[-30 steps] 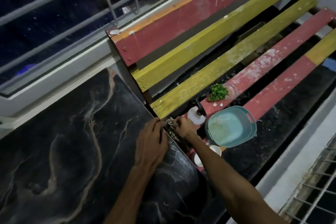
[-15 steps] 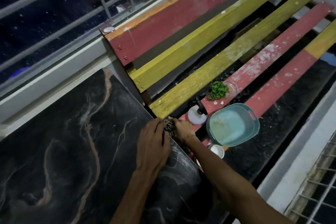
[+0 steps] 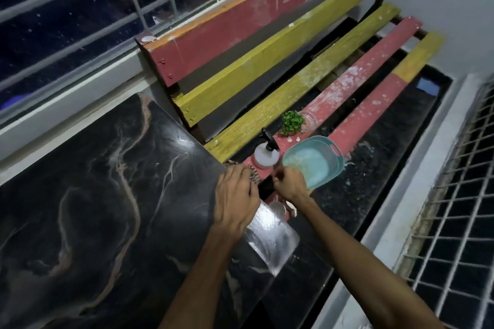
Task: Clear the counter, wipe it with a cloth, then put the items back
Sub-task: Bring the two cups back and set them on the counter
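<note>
The black marble counter [image 3: 107,195] with pale veins fills the left. My left hand [image 3: 235,200] lies on its right edge, fingers over a patterned cloth [image 3: 254,177] bunched at the corner. My right hand [image 3: 290,184] is just right of the cloth with its fingers curled and blurred, beside a teal basin [image 3: 307,165]. A dark gap shows between this hand and the cloth. A white soap dispenser [image 3: 264,160] with a black pump stands on the bench behind the hands. A small green plant [image 3: 292,122] in a glass jar sits farther back. Small white cups [image 3: 278,208] lie under my right wrist.
A bench of red and yellow slats [image 3: 267,72] runs from the counter's right edge to the far wall. A barred window [image 3: 80,21] is behind the counter. A white ledge and a metal grille [image 3: 454,208] lie on the right, with a dark speckled floor strip between.
My right hand has moved right, away from the cloth and toward the basin. My left hand stays on the counter's edge over the cloth. The view has shifted slightly.
</note>
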